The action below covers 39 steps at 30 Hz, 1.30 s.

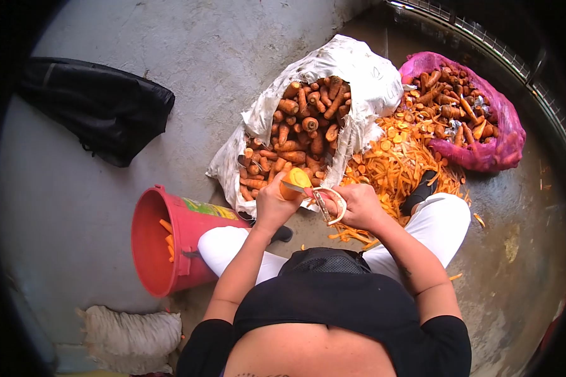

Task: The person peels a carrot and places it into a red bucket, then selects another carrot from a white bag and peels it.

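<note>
My left hand (275,204) is closed round a thick carrot (299,178), its pale orange cut end facing up. In my right hand (360,206) is a knife (294,186) with a reddish handle, its blade lying against the carrot near the cut end. A cream-coloured loop (341,206) with dark marks hangs by the right fingers; what it belongs to I cannot make out. Just beyond both hands, an open white sack (371,75) full of unpeeled carrots (309,124) lies on its side.
A red bucket (198,220) with a few peeled carrots (168,234) tilts at my left. Carrot peelings (390,166) heap up at the right, beside a pink mesh sack (512,135) of carrots and scraps. Black cloth (100,103) and a whitish sack (132,336) lie leftward.
</note>
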{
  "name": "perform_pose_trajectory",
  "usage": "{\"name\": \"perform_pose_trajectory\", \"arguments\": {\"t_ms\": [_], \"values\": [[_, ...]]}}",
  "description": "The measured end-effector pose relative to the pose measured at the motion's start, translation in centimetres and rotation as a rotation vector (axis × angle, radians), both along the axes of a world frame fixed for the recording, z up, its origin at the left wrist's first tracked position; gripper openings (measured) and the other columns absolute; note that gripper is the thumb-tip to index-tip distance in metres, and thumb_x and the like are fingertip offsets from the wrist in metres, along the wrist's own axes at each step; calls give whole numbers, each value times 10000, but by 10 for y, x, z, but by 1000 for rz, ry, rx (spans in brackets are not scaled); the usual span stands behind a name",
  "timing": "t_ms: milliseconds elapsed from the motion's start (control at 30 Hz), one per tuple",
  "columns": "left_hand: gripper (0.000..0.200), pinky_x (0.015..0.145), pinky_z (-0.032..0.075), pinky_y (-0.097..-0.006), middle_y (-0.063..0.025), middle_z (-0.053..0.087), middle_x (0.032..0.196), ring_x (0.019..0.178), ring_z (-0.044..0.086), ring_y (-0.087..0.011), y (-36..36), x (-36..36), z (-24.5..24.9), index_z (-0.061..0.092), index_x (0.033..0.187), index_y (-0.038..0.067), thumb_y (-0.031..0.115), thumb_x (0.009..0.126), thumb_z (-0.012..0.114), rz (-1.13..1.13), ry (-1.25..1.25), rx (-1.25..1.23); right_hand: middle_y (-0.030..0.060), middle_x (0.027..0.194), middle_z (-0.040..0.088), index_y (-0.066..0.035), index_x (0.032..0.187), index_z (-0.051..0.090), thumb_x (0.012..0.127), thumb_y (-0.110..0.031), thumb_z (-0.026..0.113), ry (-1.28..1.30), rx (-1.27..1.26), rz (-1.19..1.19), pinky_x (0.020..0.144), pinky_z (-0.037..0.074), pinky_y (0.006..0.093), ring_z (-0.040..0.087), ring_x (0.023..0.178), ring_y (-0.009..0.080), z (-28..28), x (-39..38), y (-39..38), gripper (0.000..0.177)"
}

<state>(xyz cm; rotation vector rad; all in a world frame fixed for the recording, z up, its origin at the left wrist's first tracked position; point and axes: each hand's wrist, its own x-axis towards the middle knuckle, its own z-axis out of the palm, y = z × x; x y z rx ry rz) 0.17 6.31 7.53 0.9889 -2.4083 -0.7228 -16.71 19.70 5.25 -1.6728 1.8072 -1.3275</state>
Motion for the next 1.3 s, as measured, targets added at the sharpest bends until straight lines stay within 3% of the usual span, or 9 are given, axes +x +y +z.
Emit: {"name": "perform_pose_trajectory", "arguments": {"t_ms": [600,700,800,1133,1300], "values": [[279,651,526,-351,-122,682,776,734,692,-264,4,1,8,615,927,38,98,680,729,16,19,-44,164,587,598,-154,847,713,820,-575,593,11,116,-34,543,481,447,612,579,360,-2,3,2,438],[271,643,524,-354,-123,679,770,728,690,-269,2,5,5,616,920,44,116,684,729,16,-8,-80,146,584,596,-133,918,723,858,-460,601,87,90,-29,502,464,411,599,530,331,-2,4,1,354],[253,612,515,-409,-145,652,702,687,661,-340,2,6,5,585,850,65,162,655,712,22,19,-107,145,585,600,-143,909,729,857,-452,603,128,72,-68,506,472,411,603,531,331,-10,7,-1,338],[286,643,518,-347,-129,678,762,733,688,-273,5,12,-6,620,922,51,142,665,705,-14,69,188,168,594,611,-128,781,712,847,-574,543,106,209,-110,541,487,458,621,575,359,-22,0,-11,482],[330,678,476,-256,-21,644,818,735,613,-116,0,16,2,619,985,24,42,660,666,-73,97,475,177,585,602,-113,759,704,848,-582,537,96,181,-78,536,482,458,615,573,372,-22,-1,-12,506]]}}
